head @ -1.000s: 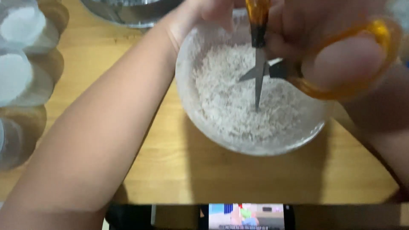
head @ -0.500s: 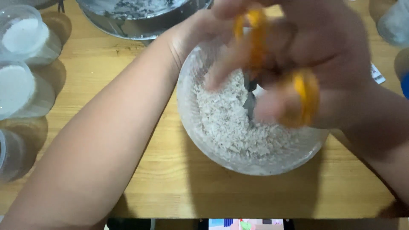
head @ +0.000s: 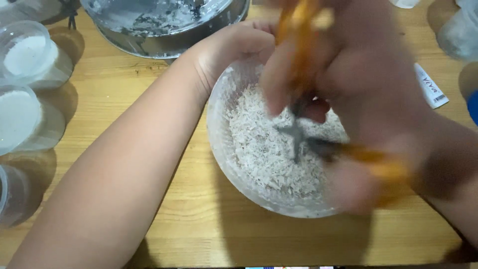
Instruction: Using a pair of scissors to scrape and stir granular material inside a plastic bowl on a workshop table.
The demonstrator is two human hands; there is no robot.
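Scissors with orange plastic handles and grey steel blades [head: 303,134] sit in the right hand [head: 368,84], which is clenched through the loops and badly blurred in the head view. A second ago the blades hung straight down into the middle of the bowl with the handles clear to the right; now the hand has come over the bowl and tipped, so the blades splay open just above the filling. That reads as cutting strokes going on inside the bowl, though the blur hides how wide the blades stand.

The round, clear plastic bowl of pale shredded flakes [head: 234,149] stands at the middle of the light wooden surface [head: 164,219]. The left hand [head: 229,50] grips its far-left rim, fingers curled over the edge, and has stayed there through all three pictures, steadying it.

Far left of the bowl, a large grey metal basin [head: 159,30] lies near the left hand's knuckles, apart from the bowl's rim. Small clear cups of white powder [head: 25,55] line the left edge, well apart. A small white tube [head: 430,87] lies to the right, near the right forearm. Bare wood shows on the near side and between the left forearm and the cups.
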